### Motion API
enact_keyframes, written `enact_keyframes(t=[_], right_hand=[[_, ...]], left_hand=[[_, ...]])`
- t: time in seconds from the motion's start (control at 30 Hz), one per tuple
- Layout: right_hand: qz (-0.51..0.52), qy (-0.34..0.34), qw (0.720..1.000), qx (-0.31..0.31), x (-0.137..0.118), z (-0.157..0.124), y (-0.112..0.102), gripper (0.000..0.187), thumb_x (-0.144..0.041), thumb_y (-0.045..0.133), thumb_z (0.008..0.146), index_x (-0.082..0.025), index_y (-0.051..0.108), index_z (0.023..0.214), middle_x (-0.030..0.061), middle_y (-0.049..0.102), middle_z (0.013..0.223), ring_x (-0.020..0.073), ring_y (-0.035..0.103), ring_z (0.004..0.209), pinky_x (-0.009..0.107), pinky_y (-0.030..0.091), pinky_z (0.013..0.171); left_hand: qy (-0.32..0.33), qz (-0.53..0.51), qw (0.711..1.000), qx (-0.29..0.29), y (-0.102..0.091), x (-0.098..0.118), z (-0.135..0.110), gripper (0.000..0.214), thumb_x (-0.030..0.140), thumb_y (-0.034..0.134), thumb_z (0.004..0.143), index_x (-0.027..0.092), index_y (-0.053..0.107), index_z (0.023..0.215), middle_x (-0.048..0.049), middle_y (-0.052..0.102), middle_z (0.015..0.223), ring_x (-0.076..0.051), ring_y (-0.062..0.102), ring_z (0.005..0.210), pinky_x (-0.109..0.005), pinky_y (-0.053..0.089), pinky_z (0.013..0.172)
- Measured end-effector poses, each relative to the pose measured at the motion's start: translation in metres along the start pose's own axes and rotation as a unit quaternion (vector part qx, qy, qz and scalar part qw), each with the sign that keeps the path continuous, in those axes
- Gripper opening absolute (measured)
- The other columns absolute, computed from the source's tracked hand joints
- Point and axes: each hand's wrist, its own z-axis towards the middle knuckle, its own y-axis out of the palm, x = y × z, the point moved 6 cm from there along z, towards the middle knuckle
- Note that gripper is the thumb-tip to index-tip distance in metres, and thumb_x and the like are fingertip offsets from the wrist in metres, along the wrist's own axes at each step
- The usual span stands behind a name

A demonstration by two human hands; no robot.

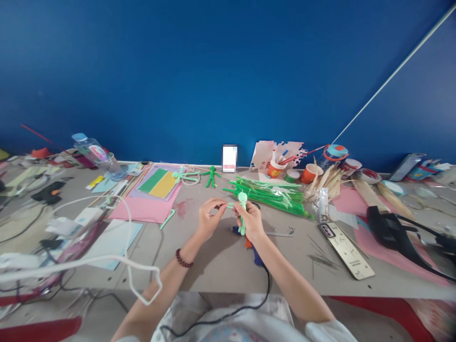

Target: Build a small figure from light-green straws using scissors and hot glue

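Observation:
A pale green pipe-cleaner figure (242, 199) with a round head stands upright in my right hand (252, 222), gripped between thumb and fingers. My left hand (209, 216) pinches the end of a short pale green piece (230, 205) that reaches sideways toward the figure; whether it is joined to it is hidden by my fingers. Under my right hand lies a blue and orange hot glue gun (257, 256), partly covered, its black cord running to my lap. A darker green figure (212, 176) and another pale green one (185, 175) lie farther back.
Behind my hands lies a bundle of green pipe cleaners (270, 195) in clear plastic. A lit phone (230, 158) leans on the blue wall. To the right are a patterned phone (347, 251) and thin wires (322, 260); to the left, coloured sheets (146, 207) and a white cable (130, 237).

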Motion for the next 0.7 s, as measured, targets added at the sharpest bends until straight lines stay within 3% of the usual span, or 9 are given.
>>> enact_keyframes(t=[0.13,0.7], right_hand=[[0.015,0.002,1.000,0.011,-0.0012,0.0013,-0.0026,0.026,-0.036,0.075,0.058,-0.016,0.058,0.064,-0.0013,0.059,0.059,0.0066,0.047,0.045,0.015,0.033,0.030],[0.086,0.077,0.993,-0.025,0.0016,-0.0041,0.0061,0.027,-0.032,0.079,0.056,-0.016,0.057,0.062,-0.0022,0.054,0.056,0.0069,0.045,0.049,0.014,0.028,0.029]], left_hand=[[-0.018,-0.048,0.998,-0.022,0.0033,-0.0042,-0.0002,0.015,0.026,0.066,0.073,0.021,0.071,0.086,-0.0075,0.068,0.091,-0.017,0.062,0.080,-0.027,0.050,0.066],[0.006,-0.002,1.000,0.006,0.0011,-0.0009,-0.0031,0.012,0.024,0.061,0.077,0.023,0.072,0.082,-0.0051,0.069,0.081,-0.017,0.062,0.075,-0.028,0.050,0.066]])
